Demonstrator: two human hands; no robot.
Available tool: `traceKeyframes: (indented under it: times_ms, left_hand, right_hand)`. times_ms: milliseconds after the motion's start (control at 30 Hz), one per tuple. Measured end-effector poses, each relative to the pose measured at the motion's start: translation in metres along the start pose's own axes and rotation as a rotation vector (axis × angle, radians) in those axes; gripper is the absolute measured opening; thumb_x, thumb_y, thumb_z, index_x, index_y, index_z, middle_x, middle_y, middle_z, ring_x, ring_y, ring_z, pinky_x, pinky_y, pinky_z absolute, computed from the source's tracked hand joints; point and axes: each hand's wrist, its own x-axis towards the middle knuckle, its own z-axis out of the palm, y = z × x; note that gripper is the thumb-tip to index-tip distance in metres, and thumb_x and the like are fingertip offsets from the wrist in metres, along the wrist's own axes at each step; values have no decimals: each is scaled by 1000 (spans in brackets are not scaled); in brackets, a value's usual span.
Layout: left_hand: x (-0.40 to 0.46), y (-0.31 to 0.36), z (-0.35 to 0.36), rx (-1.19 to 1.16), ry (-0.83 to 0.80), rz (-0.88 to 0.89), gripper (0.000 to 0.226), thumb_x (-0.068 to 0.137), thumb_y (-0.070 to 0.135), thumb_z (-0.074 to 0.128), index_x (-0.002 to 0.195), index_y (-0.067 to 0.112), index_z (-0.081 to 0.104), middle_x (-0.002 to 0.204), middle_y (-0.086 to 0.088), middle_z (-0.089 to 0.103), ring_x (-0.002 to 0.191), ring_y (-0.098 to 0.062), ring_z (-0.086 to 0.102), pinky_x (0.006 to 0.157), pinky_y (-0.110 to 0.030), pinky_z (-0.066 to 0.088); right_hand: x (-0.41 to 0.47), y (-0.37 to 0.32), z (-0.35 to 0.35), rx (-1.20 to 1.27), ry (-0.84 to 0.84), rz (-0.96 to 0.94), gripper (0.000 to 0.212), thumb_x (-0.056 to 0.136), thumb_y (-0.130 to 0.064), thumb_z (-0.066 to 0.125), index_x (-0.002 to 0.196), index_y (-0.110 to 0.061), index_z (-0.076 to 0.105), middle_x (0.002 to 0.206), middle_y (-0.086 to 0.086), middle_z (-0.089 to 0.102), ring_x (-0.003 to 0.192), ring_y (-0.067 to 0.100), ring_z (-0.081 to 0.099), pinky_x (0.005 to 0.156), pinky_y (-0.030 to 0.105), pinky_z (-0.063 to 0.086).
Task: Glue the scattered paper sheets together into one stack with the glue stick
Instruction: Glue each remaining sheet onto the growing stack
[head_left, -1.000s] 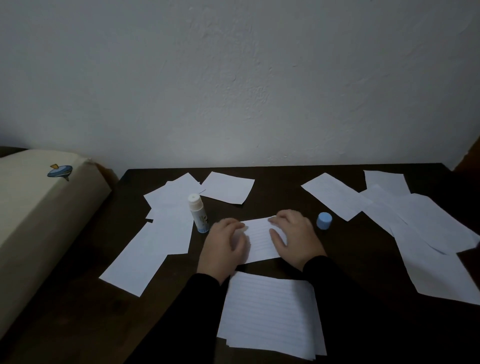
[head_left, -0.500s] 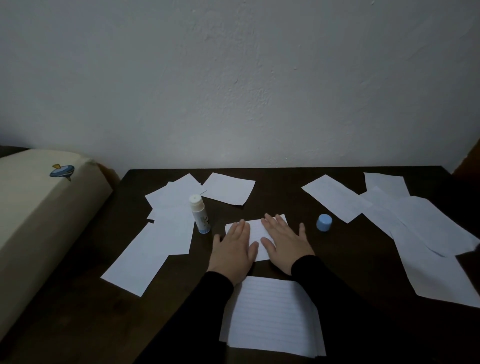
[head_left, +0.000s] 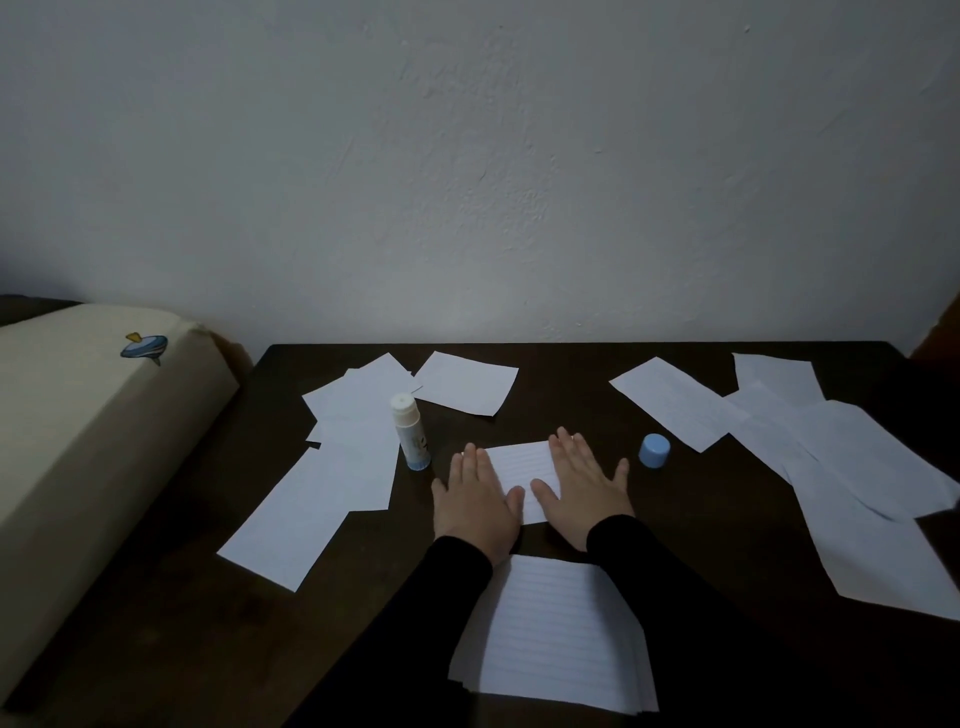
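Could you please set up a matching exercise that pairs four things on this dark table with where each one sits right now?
Things:
1. white uncapped glue stick
2. round blue cap
3. small lined paper sheet
4. lined paper stack

Places:
A. at the near table edge, between the black sleeves
B. standing upright, left of the left hand
C. right of the right hand
D. under both flat hands

Pairs: 1-B, 2-C, 3-D, 4-A
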Motion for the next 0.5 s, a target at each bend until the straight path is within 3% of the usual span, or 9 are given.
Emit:
traceKeyframes:
  times_ms: [100,167,267,500]
  left_hand:
    - [2,3,-10,63,28,43,68,102,48,25,154,10,5,163,-7,1,150,-27,3,116,-55,18]
    - [0,6,-10,133,100,184,63,103,44,24,154,13,5,163,-4,1,150,-26,2,113,-58,18]
    - [-2,3,-3,168,33,364,56,105,39,19,155,19,3,163,1,1,150,-20,2,114,-59,14]
    - [-4,-27,3,12,-53,228,71,98,61,19,154,25,-4,162,9,-10,149,-10,-8,115,-60,-1]
  right_hand:
    - [1,4,-7,-29,-66,-33,67,99,-54,22,153,-24,-4,159,-4,-19,146,16,-17,112,61,-2]
    - [-3,4,-10,-81,-27,-100,61,101,-48,22,153,-25,-1,159,-4,-19,145,21,-19,112,61,0]
    - [-12,2,-9,-173,-47,-215,55,104,-36,19,153,-24,-2,160,-7,-15,146,16,-15,112,63,-1]
    - [-21,12,-2,-136,-50,-33,71,98,-57,17,152,-20,-9,159,-5,-17,146,12,-14,111,62,-7]
